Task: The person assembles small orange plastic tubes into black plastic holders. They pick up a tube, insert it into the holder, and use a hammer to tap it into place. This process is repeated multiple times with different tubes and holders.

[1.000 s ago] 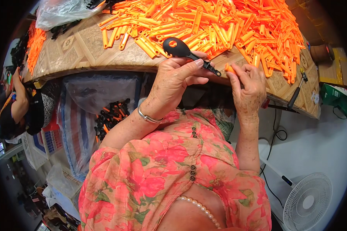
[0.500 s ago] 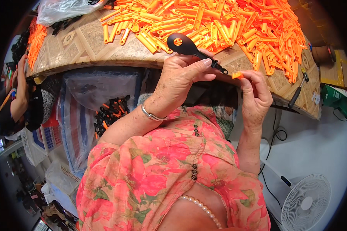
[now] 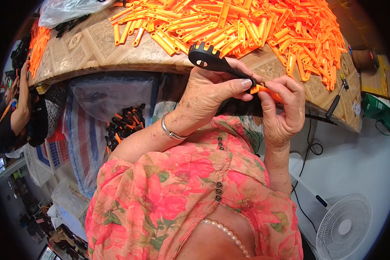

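My left hand point(image 3: 203, 92) is closed around the shaft of a black pasta server point(image 3: 212, 60), its toothed, holed head pointing up and left. My right hand point(image 3: 286, 106) pinches an orange handle point(image 3: 271, 92) between thumb and fingers. The handle's open end meets the narrow end of the server's shaft, beside my left thumb. How far the shaft reaches into the handle is hidden by my fingers. Just beyond both hands, a big heap of orange handles point(image 3: 242, 28) lies on the table point(image 3: 104, 47).
Below the table at left, a plastic-lined striped bag point(image 3: 80, 143) holds black-and-orange pieces point(image 3: 125, 123). A black-handled tool point(image 3: 336, 102) lies near the table's right edge. A white fan point(image 3: 344, 225) stands lower right. Another person's arm point(image 3: 22, 110) shows at far left.
The orange handle has come left onto the shaft's end; before, they were apart. The server has turned, so its teeth now show. My hands are closer together.
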Demonstrator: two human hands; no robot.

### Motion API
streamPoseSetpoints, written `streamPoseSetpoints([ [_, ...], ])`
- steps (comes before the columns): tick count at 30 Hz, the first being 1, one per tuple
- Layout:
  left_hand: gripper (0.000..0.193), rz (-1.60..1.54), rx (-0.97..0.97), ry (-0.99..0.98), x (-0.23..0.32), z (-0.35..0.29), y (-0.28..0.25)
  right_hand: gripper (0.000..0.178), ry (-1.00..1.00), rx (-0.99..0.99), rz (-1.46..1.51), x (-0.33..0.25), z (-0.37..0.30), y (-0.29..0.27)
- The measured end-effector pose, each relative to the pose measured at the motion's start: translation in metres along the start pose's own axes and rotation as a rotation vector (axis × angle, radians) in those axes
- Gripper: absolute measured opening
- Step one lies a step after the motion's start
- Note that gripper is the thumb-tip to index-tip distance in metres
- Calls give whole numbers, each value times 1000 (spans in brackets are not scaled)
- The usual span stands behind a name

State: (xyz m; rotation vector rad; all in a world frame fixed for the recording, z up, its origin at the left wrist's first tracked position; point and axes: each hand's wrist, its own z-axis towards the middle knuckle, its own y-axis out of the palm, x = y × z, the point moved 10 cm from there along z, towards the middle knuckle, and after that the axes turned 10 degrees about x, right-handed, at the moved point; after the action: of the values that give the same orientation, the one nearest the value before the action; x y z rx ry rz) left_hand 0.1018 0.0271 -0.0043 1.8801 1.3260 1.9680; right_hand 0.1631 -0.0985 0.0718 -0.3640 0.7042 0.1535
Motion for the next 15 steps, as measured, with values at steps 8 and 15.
streamPoseSetpoints([
  [8,18,70,-2,-6,1,-2,2,22,-25,14,3,0,-3,-1],
  [15,22,177,3,67,2,-1,0,22,120,1,52,15,-6,3],
])
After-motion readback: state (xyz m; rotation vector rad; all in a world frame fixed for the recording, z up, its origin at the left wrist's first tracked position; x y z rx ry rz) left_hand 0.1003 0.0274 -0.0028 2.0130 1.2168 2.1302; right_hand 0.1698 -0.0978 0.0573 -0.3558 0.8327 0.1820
